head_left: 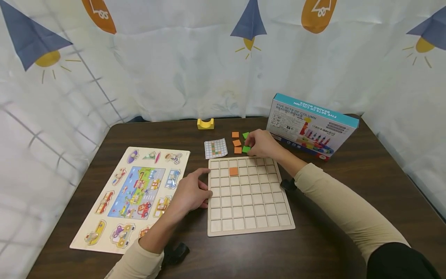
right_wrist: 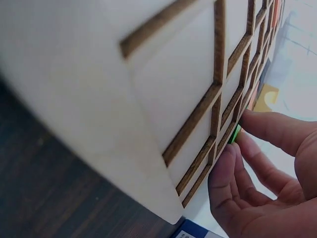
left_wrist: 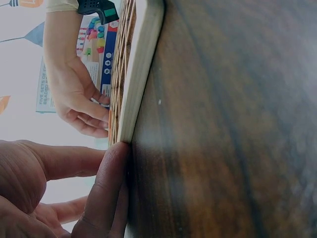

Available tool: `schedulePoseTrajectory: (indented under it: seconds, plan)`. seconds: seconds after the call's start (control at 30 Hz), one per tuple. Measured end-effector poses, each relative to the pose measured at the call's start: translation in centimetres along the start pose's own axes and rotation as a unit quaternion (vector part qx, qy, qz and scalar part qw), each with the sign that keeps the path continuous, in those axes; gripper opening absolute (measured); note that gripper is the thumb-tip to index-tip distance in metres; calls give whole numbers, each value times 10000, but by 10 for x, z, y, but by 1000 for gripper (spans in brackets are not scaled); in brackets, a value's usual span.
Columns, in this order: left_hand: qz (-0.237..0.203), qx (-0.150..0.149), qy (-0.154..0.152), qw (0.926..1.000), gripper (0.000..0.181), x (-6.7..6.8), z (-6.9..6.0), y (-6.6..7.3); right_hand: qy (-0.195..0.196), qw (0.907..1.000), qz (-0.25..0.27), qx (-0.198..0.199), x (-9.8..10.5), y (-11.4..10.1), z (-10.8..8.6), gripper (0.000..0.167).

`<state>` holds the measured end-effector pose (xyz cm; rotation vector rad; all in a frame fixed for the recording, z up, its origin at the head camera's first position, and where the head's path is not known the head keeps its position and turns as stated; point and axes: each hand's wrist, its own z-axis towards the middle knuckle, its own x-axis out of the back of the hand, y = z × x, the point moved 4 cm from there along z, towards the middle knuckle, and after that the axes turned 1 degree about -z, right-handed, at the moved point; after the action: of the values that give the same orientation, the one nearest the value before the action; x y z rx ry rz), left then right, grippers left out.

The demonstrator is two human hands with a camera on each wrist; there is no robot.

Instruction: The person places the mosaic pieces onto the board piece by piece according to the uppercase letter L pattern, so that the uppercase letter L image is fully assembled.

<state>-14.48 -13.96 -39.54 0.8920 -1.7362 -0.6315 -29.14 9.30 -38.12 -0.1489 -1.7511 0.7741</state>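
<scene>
A pale wooden grid board [head_left: 251, 223] lies on the table, with one orange tile [head_left: 233, 171] in a cell near its far left corner. My left hand [head_left: 191, 192] touches the board's left edge with nearly straight fingers; the left wrist view shows fingertips [left_wrist: 116, 153] against its side. Beyond the far edge my right hand [head_left: 265, 144] reaches down, pinching a green square tile [right_wrist: 235, 134] between thumb and fingers. Another green tile [head_left: 246, 135] lies by this hand. Loose orange tiles [head_left: 237, 143] sit just left of them. A small printed grid card [head_left: 215, 148] lies behind the board.
On the left is a wooden picture puzzle board [head_left: 136, 193] with vehicle pieces. A yellow notched block [head_left: 205, 124] stands near the table's far edge. The beaded-toy box [head_left: 310, 126] stands upright at the back right, close to the right forearm. A patterned curtain [head_left: 195, 58] hangs behind the table.
</scene>
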Motion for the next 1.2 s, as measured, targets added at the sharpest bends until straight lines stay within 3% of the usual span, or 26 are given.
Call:
schedulePoseTrajectory:
  seconds: [1.2]
  plan:
    - [19,-85,-17,10000,71,2,0,0,-139,9983,572,-37,2,5,-11,27]
